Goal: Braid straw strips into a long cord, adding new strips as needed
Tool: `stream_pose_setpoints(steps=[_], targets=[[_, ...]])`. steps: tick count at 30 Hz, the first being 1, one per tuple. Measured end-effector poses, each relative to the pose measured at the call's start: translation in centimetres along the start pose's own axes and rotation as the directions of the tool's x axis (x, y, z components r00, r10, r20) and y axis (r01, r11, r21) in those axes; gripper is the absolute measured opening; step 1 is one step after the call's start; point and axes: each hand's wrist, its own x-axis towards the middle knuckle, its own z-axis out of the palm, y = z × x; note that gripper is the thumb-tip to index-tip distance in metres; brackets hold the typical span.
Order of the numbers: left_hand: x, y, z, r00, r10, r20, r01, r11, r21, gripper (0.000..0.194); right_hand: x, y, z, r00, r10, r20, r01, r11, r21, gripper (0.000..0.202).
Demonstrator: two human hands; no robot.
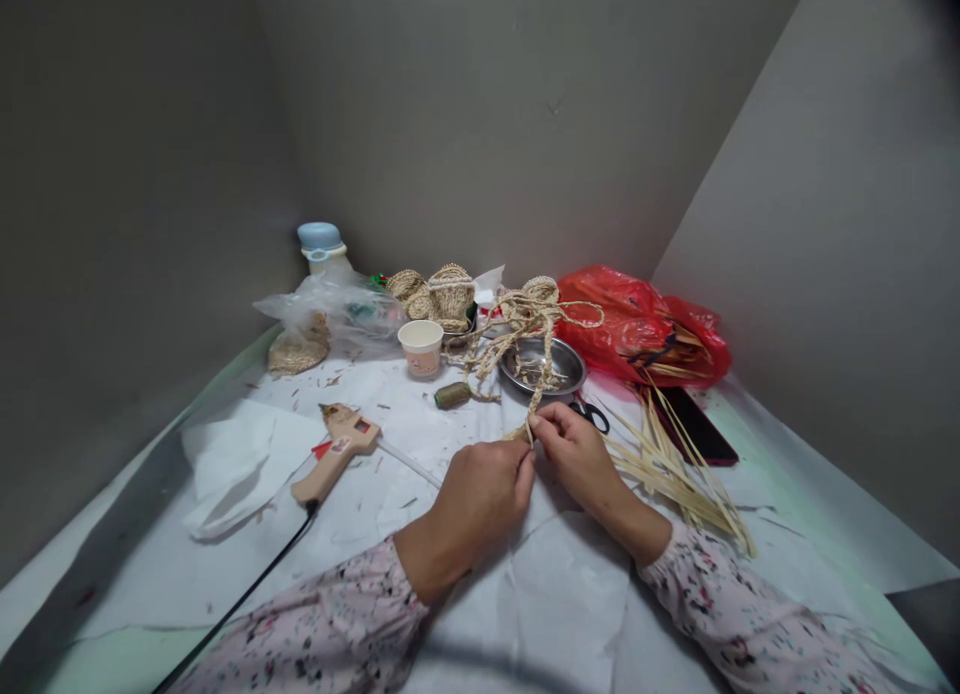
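A braided straw cord (546, 359) runs from a loose tangle down to both of my hands. My left hand (487, 484) is closed on the cord's lower end, its fingertips partly hidden. My right hand (574, 454) pinches the same cord just above and to the right, thumb and forefinger together. The two hands nearly touch. Behind them the cord passes over a shallow metal bowl (574, 369) holding small straw scraps. Black-handled scissors (596, 416) lie beside my right hand, partly covered by it. Loose flat straw strips (675, 489) fan out to the right of my right wrist.
A glue gun (341, 452) with its cable lies left, near white paper (232, 464). Behind stand a paper cup (421, 350), a thread spool (453, 395), woven straw pieces (451, 296), a plastic bag (341, 309) and a blue-lidded bottle (321, 244). A red bag (622, 319) and phone (697, 429) sit right.
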Motion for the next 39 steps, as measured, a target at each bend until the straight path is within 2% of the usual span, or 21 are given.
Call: stream_pose_setpoints(steps=[4, 8, 12, 16, 19, 22, 24, 26, 28, 30, 34, 37, 39], targets=[[-0.2, -0.2, 0.2, 1.000, 0.024, 0.012, -0.025, 0.992, 0.123, 0.023, -0.1, -0.4, 0.1, 0.996, 0.081, 0.030, -0.083, 0.992, 0.093, 0.024], [-0.2, -0.3, 0.4, 1.000, 0.012, 0.015, -0.013, 0.996, 0.086, 0.021, -0.1, -0.2, 0.4, 0.985, 0.150, 0.085, -0.166, 0.962, 0.217, 0.025], [-0.4, -0.3, 0.7, 0.999, 0.034, 0.018, -0.035, 0.997, 0.075, 0.019, -0.2, 0.2, 0.7, 0.980, 0.157, 0.122, -0.186, 0.939, 0.290, 0.023], [-0.6, 0.0, 0.7, 0.996, 0.072, 0.046, -0.078, 0.985, 0.156, 0.022, 0.0, 0.5, 0.7, 0.985, 0.139, 0.103, -0.164, 0.940, 0.300, 0.022], [-0.3, 0.4, 0.1, 0.999, 0.043, -0.033, -0.039, 0.991, 0.126, 0.027, 0.3, 0.8, 0.3, 0.987, 0.132, 0.088, -0.151, 0.947, 0.283, 0.021], [0.4, 0.6, -0.9, 0.982, -0.012, -0.187, 0.011, 1.000, -0.007, 0.025, 0.4, 0.7, 0.0, 0.985, 0.125, 0.120, -0.154, 0.951, 0.267, 0.021], [0.9, 0.4, -1.3, 0.971, -0.076, -0.229, 0.054, 0.993, -0.103, 0.021, 0.2, 0.5, 0.0, 0.985, 0.099, 0.144, -0.133, 0.959, 0.250, 0.021], [1.2, 0.1, -1.3, 0.981, -0.124, -0.152, 0.090, 0.973, -0.214, 0.022, 0.0, 0.0, 0.0, 0.985, 0.050, 0.166, -0.087, 0.971, 0.223, 0.020], [1.3, -0.3, -0.9, 0.992, -0.124, -0.007, 0.115, 0.938, -0.327, 0.027, -0.1, -0.4, 0.0, 0.982, 0.008, 0.186, -0.045, 0.980, 0.194, 0.019], [1.4, -0.7, -0.5, 0.989, -0.118, 0.090, 0.145, 0.904, -0.402, 0.033, -0.2, -0.6, 0.0, 0.982, -0.017, 0.188, -0.012, 0.988, 0.153, 0.016], [1.6, -1.2, -0.2, 0.985, -0.123, 0.125, 0.163, 0.904, -0.396, 0.033, 0.0, -0.3, -0.3, 0.984, -0.072, 0.165, 0.064, 0.997, 0.052, 0.013], [1.9, -1.4, -0.5, 0.987, -0.061, 0.150, 0.124, 0.881, -0.457, 0.032, 0.2, -0.1, -0.6, 0.974, -0.074, 0.214, 0.057, 0.995, 0.087, 0.013], [2.1, -1.4, -0.8, 0.970, -0.095, 0.223, 0.202, 0.824, -0.529, 0.033, 0.3, -0.1, -0.8, 0.966, -0.065, 0.252, 0.037, 0.993, 0.112, 0.013]])
